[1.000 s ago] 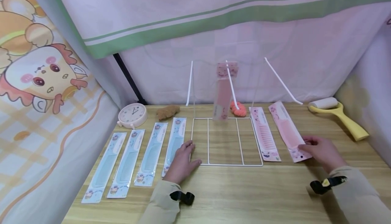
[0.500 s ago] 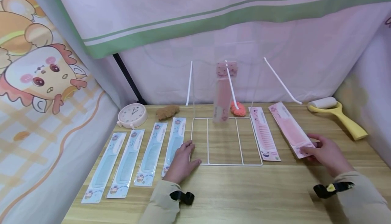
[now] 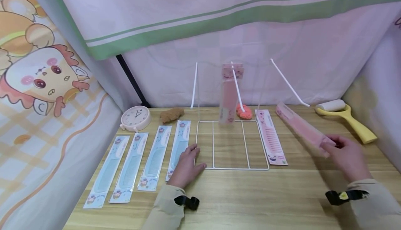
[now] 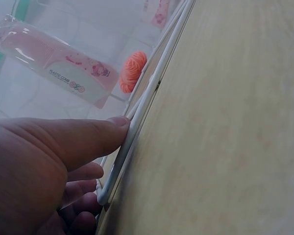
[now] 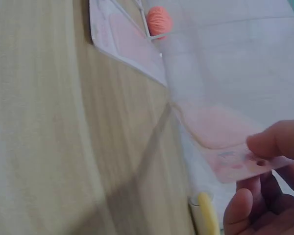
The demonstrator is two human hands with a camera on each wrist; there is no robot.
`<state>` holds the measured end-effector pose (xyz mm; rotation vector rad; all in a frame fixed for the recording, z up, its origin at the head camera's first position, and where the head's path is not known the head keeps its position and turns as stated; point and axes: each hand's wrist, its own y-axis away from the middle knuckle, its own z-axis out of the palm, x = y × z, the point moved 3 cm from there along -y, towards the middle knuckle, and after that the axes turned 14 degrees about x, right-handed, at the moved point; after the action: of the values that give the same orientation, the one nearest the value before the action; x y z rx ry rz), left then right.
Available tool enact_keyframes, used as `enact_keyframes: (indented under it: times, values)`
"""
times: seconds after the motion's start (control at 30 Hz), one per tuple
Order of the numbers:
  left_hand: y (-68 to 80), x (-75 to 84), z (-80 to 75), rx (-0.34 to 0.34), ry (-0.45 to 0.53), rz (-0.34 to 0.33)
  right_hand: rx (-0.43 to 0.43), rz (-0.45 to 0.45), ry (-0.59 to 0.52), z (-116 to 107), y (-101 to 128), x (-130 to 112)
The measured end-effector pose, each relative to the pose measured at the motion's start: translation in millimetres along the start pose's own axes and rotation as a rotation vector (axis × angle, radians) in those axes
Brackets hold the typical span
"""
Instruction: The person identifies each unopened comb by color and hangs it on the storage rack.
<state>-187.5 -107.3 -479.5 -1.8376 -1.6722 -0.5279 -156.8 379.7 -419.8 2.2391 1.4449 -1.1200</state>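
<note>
My right hand [image 3: 348, 157] pinches the near end of a packaged pink comb [image 3: 300, 127], near its hang hole. The package is tilted, its near end raised off the wooden table. In the right wrist view, thumb and fingers grip the card edge. My left hand [image 3: 186, 167] holds the near left corner of a white wire display rack [image 3: 238, 169], with the thumb on the front wire in the left wrist view. One pink comb package [image 3: 229, 97] hangs from the rack's middle hook. Another pink comb package [image 3: 271, 137] lies flat right of the rack.
Several packaged blue combs, such as one blue comb package [image 3: 129, 169], lie left of the rack. A round clock [image 3: 136, 117], a brown clump [image 3: 171, 115], coral yarn [image 3: 244, 112] and a yellow-handled roller [image 3: 354, 118] sit along the back. Two bare hooks, including the right hook [image 3: 289, 83], project forward.
My right hand has lifted the near end of the pink comb package and moved right, tilting the package up. The left hand has stayed on the rack's corner.
</note>
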Motion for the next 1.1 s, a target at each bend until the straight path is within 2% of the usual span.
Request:
enact_keyframes:
  times: [0.2, 0.37, 0.5, 0.6, 0.77, 1.1]
  values:
    - [-0.5, -1.7, 0.8, 0.005, -0.006, 0.003, 0.225, -0.046, -0.086, -15.1, -3.6, -12.4]
    - [-0.2, -1.9, 0.5, 0.004, -0.004, 0.003, 0.357, 0.026, -0.146, -27.8, -7.0, -24.9]
    - [0.0, -1.8, 0.4, 0.007, -0.003, 0.014, 0.395, 0.095, -0.197, -35.9, -7.8, -37.4]
    - [-0.1, -2.2, 0.9, 0.011, -0.002, 0.023, 0.448, 0.103, -0.224, -41.1, -6.7, -48.4]
    - [-0.2, -2.5, 0.9, 0.012, -0.002, 0.023, 0.521, 0.058, -0.253, -49.1, -2.2, -66.6]
    - [0.4, -0.7, -1.0, 0.006, 0.001, 0.029, 0.494, -0.043, -0.315, -53.7, 1.6, -92.6]
